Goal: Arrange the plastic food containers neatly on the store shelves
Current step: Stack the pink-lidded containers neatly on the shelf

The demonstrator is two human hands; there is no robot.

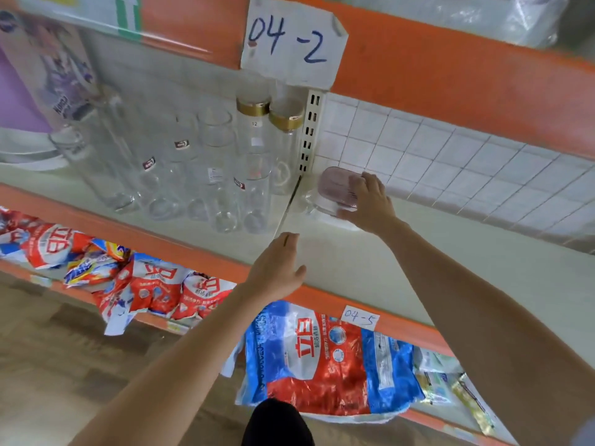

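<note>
At the far left of the cream metal shelf (467, 268) stands a purple box with a printed picture (38, 78). Next to it is a crowd of tall clear glass jars (206, 175), 2 of them with gold bands at the neck (254, 106), which fills the shelf up to the perforated upright post (309, 133).

The left hand (278, 265) lies flat near the shelf's orange front edge, fingers straight and together, holding nothing. Further right and deeper in, the right hand (367, 201) grips a clear plastic food container with a dusty-pink lid (335, 188), fingers over the lid and thumb at its front side. The container sits at the back left corner of the right-hand bay, just beside the post and close to the white tiled wall (450, 156).

This looks like the placing step: the container is being set or nudged into the corner. The next move probably calls for squaring it against the wall and post, letting go, then bringing another to sit beside it.

The glass jars just left of the post are the main hazard; a sideways push could knock them. The upper orange shelf, with its paper tag reading 04-2 (291, 40), hangs low over the reach. Below, red and blue detergent bags (325, 358) bulge past the lower shelf, beneath a small tag reading 04-5 (359, 317).
</note>
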